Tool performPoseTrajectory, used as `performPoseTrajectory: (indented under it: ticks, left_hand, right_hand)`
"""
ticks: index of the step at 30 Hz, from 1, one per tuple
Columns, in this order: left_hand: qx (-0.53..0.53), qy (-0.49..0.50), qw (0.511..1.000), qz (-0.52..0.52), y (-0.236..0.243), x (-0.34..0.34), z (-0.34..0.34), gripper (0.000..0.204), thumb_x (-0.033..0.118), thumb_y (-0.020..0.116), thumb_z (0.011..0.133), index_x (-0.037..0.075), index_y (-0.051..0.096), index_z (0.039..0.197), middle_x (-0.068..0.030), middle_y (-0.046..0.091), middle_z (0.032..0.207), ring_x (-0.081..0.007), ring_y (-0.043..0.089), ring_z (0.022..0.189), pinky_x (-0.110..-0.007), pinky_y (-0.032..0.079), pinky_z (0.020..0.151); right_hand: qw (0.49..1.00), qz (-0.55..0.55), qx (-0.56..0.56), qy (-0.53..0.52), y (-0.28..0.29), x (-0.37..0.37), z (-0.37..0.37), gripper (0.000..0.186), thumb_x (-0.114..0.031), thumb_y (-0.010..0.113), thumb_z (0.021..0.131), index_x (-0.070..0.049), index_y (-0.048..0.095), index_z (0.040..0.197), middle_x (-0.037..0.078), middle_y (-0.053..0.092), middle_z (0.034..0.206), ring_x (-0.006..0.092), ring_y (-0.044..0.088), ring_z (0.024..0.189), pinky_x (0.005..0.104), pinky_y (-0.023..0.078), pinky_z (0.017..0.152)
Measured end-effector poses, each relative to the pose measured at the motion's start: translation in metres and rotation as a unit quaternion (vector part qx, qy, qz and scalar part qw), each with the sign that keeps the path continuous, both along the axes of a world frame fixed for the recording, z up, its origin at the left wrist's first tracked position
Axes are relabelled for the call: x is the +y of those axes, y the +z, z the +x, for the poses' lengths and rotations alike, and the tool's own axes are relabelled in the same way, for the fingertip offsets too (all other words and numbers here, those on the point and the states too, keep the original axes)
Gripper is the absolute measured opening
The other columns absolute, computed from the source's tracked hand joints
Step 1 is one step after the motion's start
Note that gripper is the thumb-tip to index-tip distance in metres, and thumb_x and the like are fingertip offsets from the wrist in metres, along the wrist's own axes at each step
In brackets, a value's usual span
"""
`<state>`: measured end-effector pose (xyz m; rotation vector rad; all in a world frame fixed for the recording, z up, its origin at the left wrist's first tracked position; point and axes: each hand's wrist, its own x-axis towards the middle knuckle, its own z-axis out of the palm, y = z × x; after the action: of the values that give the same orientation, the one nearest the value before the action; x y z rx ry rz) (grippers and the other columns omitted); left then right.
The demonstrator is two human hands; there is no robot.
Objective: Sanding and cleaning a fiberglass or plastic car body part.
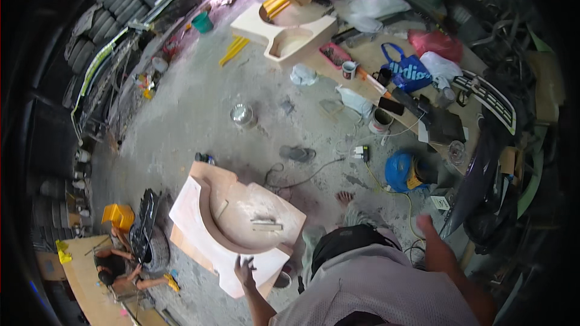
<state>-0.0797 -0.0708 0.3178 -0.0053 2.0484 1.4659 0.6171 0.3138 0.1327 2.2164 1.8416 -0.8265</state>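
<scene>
A large pale mould-like piece [202, 226] with a round hollow lies in front of me, dusted white. My left hand [245, 270] is over its near edge, fingers apart, holding nothing; whether it touches the surface I cannot tell. Inside the hollow sit a flat sanding-block-like tool [267, 226] and a short pale strip [222, 207]. My right hand [426, 224] hangs out at my right side, away from the piece. Motion blurs its fingers, and nothing shows clearly in it. Nearest to it are a yellow cable [410, 208] and a small white box [441, 199].
Another pale mould piece [290, 36] stands on a cluttered bench [362, 84]. On the floor are a sandal [297, 153], a cable [308, 176], a metal tin [242, 115], a bucket [380, 122] and a blue bag [399, 171]. Another person [118, 265] sits by a tyre [158, 250] at left.
</scene>
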Motion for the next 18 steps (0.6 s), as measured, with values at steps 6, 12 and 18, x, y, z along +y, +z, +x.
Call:
performPoseTrajectory:
  ticks: [6,12,18]
  left_hand:
    - [-0.075,-0.143,0.975,-0.152,0.010,0.077,0.063,0.057,0.022,0.061,0.098,-0.002,0.044,0.146,-0.0136,0.074,0.081,-0.0154,0.066,0.066,-0.030,0.051,0.051]
    - [-0.224,-0.210,0.904,-0.298,-0.038,0.056,0.162,0.057,0.029,0.065,0.089,-0.003,0.058,0.135,-0.0162,0.075,0.092,-0.0211,0.071,0.071,-0.033,0.056,0.060]
    - [-0.372,-0.052,0.872,-0.313,-0.072,0.092,0.182,0.051,0.021,0.058,0.096,-0.007,0.050,0.139,-0.0132,0.076,0.089,-0.0180,0.072,0.074,-0.027,0.050,0.053]
  right_hand:
    - [0.961,0.086,0.248,0.085,0.123,0.254,-0.258,0.030,-0.027,0.061,0.092,-0.003,0.069,0.109,0.022,0.071,0.105,0.0371,0.068,0.102,0.0421,0.052,0.085]
    - [0.895,0.092,0.396,0.185,0.232,0.305,-0.419,0.037,-0.020,0.062,0.093,-0.003,0.064,0.127,0.020,0.071,0.109,0.0276,0.069,0.096,0.0363,0.053,0.085]
    - [0.930,-0.087,0.300,0.196,0.071,0.304,-0.406,0.041,-0.023,0.066,0.092,-0.005,0.064,0.128,0.018,0.072,0.108,0.0269,0.070,0.096,0.0364,0.054,0.085]
